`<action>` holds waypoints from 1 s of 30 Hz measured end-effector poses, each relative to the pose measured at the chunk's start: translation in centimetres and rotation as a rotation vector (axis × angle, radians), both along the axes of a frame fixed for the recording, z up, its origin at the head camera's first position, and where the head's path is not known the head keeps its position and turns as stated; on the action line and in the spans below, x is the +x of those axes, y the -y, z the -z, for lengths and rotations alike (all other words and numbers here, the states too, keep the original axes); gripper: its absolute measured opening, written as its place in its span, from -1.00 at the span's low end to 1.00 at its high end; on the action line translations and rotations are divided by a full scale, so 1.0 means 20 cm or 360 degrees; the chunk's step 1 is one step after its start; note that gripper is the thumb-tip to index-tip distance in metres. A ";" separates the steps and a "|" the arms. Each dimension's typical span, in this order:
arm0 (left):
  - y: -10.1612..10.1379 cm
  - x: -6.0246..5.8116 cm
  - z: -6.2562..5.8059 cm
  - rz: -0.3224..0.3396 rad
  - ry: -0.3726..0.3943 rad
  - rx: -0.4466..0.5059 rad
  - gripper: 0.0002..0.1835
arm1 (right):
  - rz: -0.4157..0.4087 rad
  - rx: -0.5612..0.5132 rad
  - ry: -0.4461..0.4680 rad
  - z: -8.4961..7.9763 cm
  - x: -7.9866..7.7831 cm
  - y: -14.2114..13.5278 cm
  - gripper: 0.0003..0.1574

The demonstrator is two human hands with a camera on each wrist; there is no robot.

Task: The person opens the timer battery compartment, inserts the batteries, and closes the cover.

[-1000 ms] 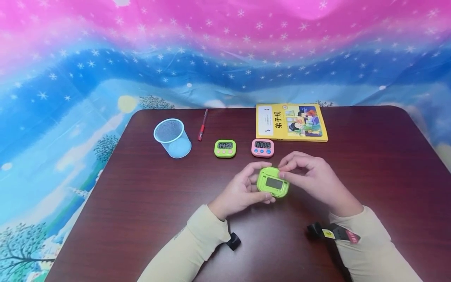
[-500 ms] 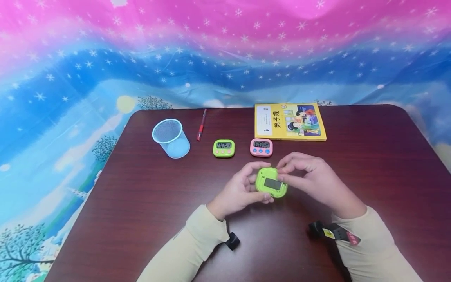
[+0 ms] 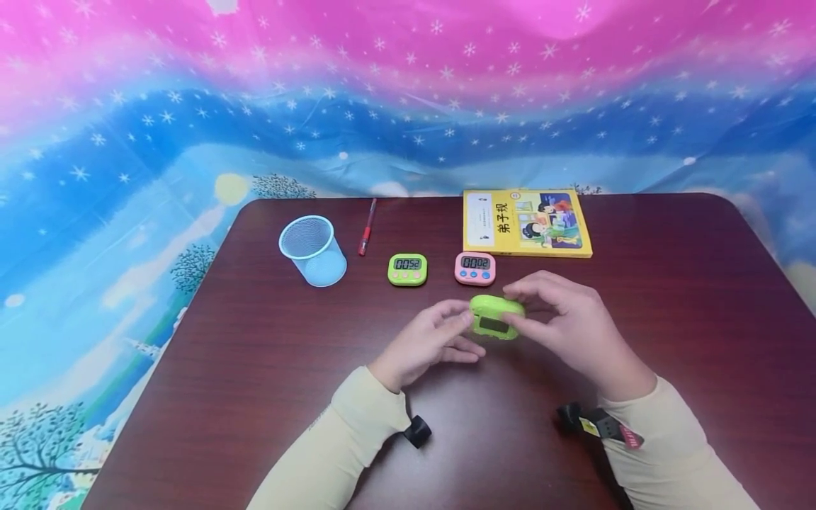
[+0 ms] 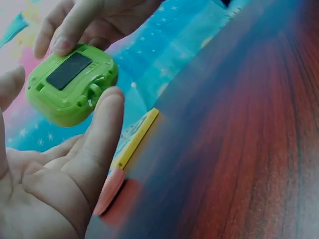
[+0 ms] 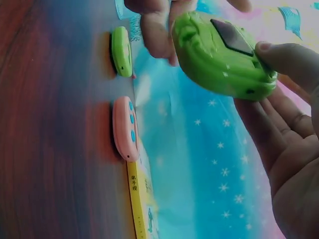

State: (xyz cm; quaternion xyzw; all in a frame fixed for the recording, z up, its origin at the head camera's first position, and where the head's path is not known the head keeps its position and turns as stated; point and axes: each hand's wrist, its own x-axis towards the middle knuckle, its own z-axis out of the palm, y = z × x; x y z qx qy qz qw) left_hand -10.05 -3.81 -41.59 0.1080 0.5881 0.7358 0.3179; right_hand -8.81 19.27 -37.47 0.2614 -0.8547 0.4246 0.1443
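A green digital timer (image 3: 496, 312) is held above the table, its back with a dark rectangular panel toward me. My right hand (image 3: 561, 319) pinches it at the right edge, thumb on the back and fingers behind. At the timer's left edge is my left hand (image 3: 427, 343), fingers spread; in the left wrist view its thumb (image 4: 107, 107) overlaps or touches the edge, while another finger stands apart. A second green timer (image 3: 407, 270) and a pink timer (image 3: 474, 269) with blue buttons lie face up beyond the hands.
A yellow book (image 3: 527, 223) lies behind the pink timer, at the table's far edge. To the left are a red pen (image 3: 366, 230) and a light blue mesh pen holder (image 3: 314, 251). A printed cloth (image 3: 408, 92) hangs behind the brown table (image 3: 287, 340).
The held timer has been raised slightly and tilted, its back now seen more obliquely. My left hand has loosened its grip from around the left and lower edges. My right hand still holds on.
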 end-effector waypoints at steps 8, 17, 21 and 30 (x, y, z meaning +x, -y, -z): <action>0.02 -0.02 0.02 0.0017 0.0134 0.0036 -0.60 | -0.0236 0.0117 -0.0239 0.00 0.02 0.06 -0.53; 0.02 -0.02 0.01 -0.0065 -0.0022 -0.0002 -0.51 | -0.0205 0.0187 -0.0132 -0.01 0.02 0.04 -0.49; 0.01 -0.02 0.01 -0.0056 -0.0206 -0.0028 -0.32 | -0.0095 0.0323 0.0076 -0.01 0.01 0.00 -0.35; 0.00 -0.01 0.01 -0.0070 -0.0549 -0.0048 -0.20 | -0.0023 0.0451 0.0480 -0.03 0.01 -0.05 -0.06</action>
